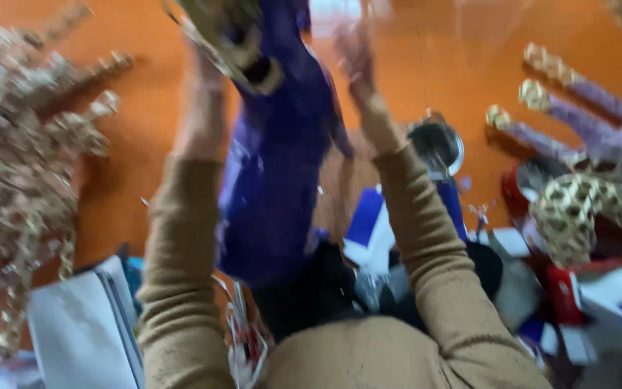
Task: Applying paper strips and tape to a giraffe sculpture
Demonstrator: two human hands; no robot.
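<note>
The purple cloth piece [275, 166] hangs between the person's two raised arms, in the upper middle of the view above an orange floor [145, 130], with a gold-trimmed part [235, 36] at its top end tilted to the left. The left hand [206, 79] is up beside that gold part, touching or just beside the cloth's left edge; motion blur hides its fingers, so whether they are clamped on the cloth cannot be told. The right hand [358, 61] is raised on the cloth's right side, its fingers smeared by blur too, and their grip cannot be told either. Both arms wear tan knitted sleeves [181, 288]. Below the cloth's lower end lies a jumble of blue, white and red scraps [376, 238] around a dark patch. A round metal tin [437, 144] sits on the floor just right of the right forearm. Far left lies a gold beaded ornament [23, 166] with spiky arms; far right, a lilac one with gold tips [584, 122]. White sheets [80, 331] lie lower left.
</note>
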